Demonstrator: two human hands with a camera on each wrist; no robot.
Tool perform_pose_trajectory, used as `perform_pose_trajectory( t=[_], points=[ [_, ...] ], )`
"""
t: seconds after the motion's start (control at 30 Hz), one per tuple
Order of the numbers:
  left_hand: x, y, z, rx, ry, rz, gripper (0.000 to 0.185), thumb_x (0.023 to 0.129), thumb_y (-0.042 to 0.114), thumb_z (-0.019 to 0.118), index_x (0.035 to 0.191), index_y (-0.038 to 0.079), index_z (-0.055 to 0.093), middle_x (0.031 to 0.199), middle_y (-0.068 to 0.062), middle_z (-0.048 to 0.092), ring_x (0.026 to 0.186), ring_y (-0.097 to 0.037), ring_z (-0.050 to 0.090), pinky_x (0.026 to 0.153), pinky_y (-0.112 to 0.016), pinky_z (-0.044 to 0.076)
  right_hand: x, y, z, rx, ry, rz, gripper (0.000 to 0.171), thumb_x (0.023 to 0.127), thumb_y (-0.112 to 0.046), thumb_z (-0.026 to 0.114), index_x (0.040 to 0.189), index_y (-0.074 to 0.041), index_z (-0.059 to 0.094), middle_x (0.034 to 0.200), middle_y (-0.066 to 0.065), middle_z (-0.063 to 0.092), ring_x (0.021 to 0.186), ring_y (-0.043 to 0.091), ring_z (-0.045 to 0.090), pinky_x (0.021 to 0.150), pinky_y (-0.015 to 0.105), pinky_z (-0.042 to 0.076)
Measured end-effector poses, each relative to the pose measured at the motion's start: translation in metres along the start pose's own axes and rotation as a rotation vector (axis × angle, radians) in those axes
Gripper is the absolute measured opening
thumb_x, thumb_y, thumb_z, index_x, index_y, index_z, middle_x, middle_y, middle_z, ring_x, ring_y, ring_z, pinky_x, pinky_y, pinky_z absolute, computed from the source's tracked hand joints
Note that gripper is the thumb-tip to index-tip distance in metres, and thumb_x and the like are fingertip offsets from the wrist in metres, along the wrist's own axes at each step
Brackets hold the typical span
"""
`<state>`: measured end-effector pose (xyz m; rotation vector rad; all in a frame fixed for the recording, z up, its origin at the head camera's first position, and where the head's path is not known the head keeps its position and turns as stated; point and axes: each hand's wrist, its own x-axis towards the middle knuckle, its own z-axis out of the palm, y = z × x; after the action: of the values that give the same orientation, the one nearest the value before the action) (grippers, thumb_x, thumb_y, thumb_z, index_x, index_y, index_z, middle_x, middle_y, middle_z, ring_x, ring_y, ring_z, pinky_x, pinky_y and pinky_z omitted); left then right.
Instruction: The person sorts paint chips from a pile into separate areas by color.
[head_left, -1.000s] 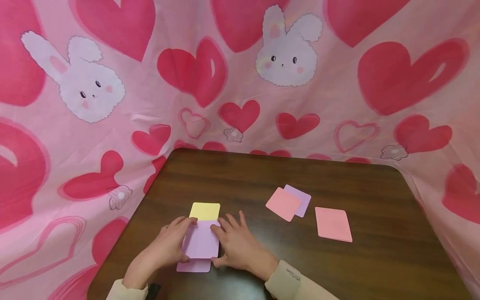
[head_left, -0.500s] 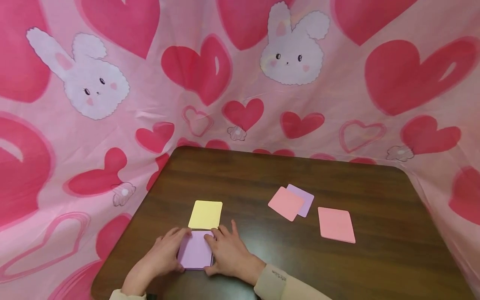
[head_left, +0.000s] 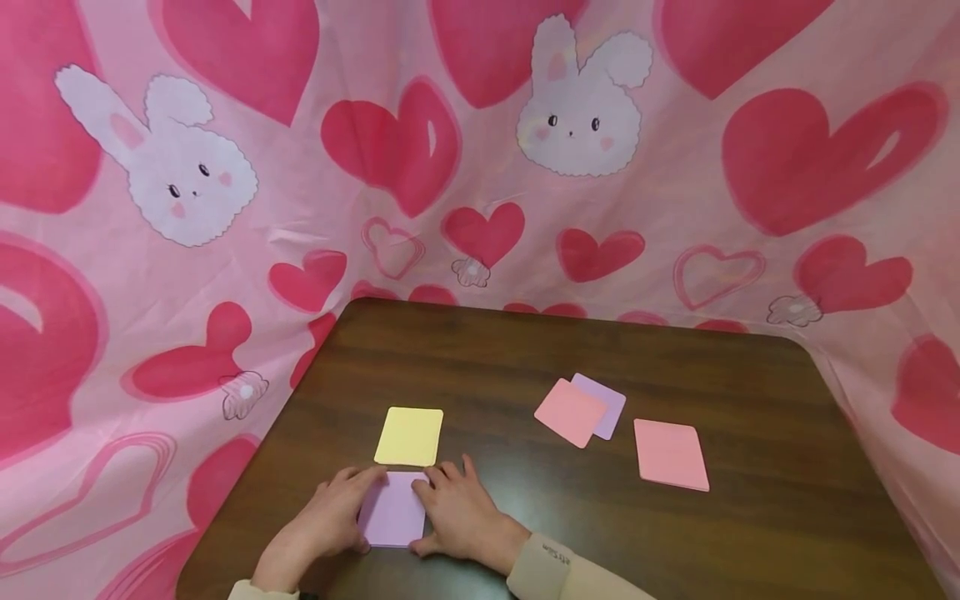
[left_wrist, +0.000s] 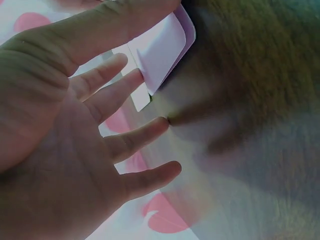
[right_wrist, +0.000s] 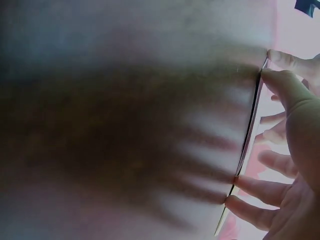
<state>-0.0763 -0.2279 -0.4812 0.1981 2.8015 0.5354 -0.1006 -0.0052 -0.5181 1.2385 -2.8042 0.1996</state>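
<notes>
table [head_left: 525, 350] (dark wood) | yellow card [head_left: 409, 436]; lilac cards [head_left: 392, 518]; pink cards [head_left: 670, 454]

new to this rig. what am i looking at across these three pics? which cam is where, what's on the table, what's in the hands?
No machine here: a person works with two bare hands. The wide picture comes from a camera on the head, looking down at a dark wooden table ringed by a pink cloth with hearts and bunnies. The other two pictures come from cameras strapped to each wrist, so they are close, tilted and blurry.

On the table lie a yellow card, a pink card overlapping a purple one, and a separate pink stack.

The left hand and right hand flank a small lilac stack, fingers at its edges. The left wrist view shows fingertips against the lilac cards; the right wrist view shows the stack edge-on.
</notes>
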Motion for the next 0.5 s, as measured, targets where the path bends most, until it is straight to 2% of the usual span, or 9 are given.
perform_pose_trajectory(
  t=[0.2, 0.27, 0.37, 0.5],
  points=[
    [0.002, -0.001, -0.001, -0.008, -0.033, -0.025, 0.084, 0.050, 0.005, 0.099, 0.123, 0.021, 0.061, 0.129, -0.014, 0.060, 0.125, -0.044, 0.050, 0.095, -0.074, 0.039, 0.001, -0.001, -0.001, -0.007, -0.048, -0.013, 0.071, 0.076, -0.076, 0.070, 0.121, -0.022, 0.066, 0.128, 0.003, 0.061, 0.117, 0.024, 0.055, 0.101, 0.058, 0.044],
    [0.001, -0.001, -0.002, -0.007, -0.032, -0.009, 0.085, 0.050, 0.005, 0.099, 0.125, 0.020, 0.061, 0.133, -0.013, 0.059, 0.126, -0.043, 0.050, 0.094, -0.074, 0.039, 0.000, 0.000, -0.004, -0.014, -0.059, -0.022, 0.071, 0.076, -0.077, 0.069, 0.121, -0.022, 0.067, 0.131, 0.004, 0.061, 0.118, 0.024, 0.054, 0.101, 0.056, 0.044],
    [-0.002, 0.004, -0.008, -0.013, -0.024, 0.031, 0.085, 0.053, 0.013, 0.100, 0.129, 0.018, 0.061, 0.139, -0.012, 0.058, 0.126, -0.042, 0.051, 0.093, -0.072, 0.042, -0.002, 0.002, -0.009, -0.003, -0.058, -0.026, 0.071, 0.076, -0.078, 0.068, 0.120, -0.023, 0.068, 0.132, 0.003, 0.060, 0.118, 0.023, 0.055, 0.101, 0.052, 0.045],
    [-0.001, 0.023, -0.026, -0.039, 0.007, 0.137, 0.082, 0.065, 0.026, 0.095, 0.137, 0.013, 0.057, 0.143, -0.012, 0.057, 0.129, -0.044, 0.051, 0.097, -0.068, 0.043, -0.009, 0.014, -0.021, 0.052, -0.013, 0.005, 0.071, 0.076, -0.078, 0.068, 0.121, -0.023, 0.068, 0.130, 0.001, 0.061, 0.118, 0.024, 0.057, 0.099, 0.050, 0.045]
  ],
)
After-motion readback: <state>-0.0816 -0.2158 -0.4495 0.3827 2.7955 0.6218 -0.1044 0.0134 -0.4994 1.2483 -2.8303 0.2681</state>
